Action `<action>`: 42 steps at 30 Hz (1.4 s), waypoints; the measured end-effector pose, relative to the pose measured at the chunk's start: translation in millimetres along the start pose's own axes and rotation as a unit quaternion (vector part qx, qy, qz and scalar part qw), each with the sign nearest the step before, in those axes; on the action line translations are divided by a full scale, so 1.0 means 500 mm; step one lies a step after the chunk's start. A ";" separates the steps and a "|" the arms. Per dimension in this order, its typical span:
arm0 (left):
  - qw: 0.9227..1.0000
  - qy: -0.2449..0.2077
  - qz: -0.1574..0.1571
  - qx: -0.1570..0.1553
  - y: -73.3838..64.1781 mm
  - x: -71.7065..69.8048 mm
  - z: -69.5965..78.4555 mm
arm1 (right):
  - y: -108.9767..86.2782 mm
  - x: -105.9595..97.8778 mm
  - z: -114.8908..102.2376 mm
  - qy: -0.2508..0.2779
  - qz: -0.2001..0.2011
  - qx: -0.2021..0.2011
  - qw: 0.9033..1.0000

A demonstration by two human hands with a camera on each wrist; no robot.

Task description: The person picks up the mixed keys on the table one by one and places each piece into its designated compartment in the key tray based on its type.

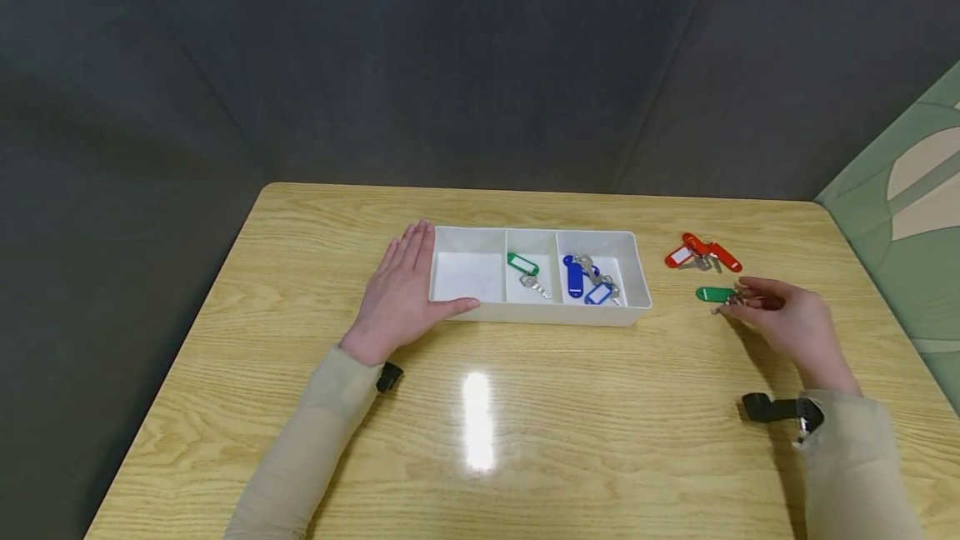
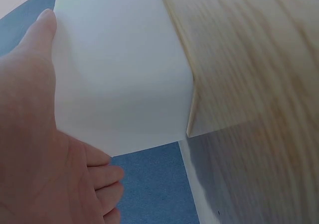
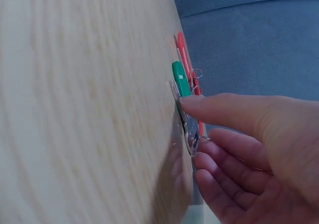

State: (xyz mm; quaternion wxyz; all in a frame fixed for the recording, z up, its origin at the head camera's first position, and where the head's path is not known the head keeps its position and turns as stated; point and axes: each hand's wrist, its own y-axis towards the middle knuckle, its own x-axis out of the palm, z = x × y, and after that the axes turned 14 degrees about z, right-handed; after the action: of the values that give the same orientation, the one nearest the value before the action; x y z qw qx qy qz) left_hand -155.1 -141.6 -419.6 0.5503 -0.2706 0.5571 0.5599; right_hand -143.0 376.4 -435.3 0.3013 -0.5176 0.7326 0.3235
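A long white tray (image 1: 480, 312) with three compartments lies mid-table. My left hand (image 1: 401, 290) rests on its left end, fingers straight along the end wall and thumb over the front rim. Off to the right, my right hand (image 1: 795, 319) has its thumb and fingers around keys with a green tag (image 1: 715, 294), close to the tabletop. In the right wrist view the thumb lies on the keys (image 3: 189, 129) just below the green tag, fingertips on the other side by the ring. Just beyond them lies a bunch of keys with red tags (image 1: 725, 257).
Inside the tray, the middle compartment holds a key with a green tag (image 1: 522, 264), and the right one holds several keys with blue tags (image 1: 575, 277). A dark partition (image 1: 450, 65) stands behind the wooden table (image 1: 570, 440). Green patterned fabric (image 1: 930, 273) borders the right side.
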 end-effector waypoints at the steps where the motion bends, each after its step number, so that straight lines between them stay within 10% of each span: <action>1: 1.000 -0.001 0.000 0.000 0.000 0.000 0.000 | 0.000 0.001 -0.001 0.000 -0.001 0.002 1.000; 42: 1.000 -0.008 0.002 0.000 0.000 0.002 -0.001 | -0.001 -0.001 -0.011 -0.010 0.005 -0.017 1.000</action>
State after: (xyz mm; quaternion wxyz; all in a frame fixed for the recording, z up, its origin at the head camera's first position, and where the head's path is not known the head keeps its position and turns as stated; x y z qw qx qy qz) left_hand -155.5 -141.9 -420.5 0.5541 -0.2651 0.5530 0.5630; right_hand -143.2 372.3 -431.3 0.2986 -0.5158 0.7264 0.3422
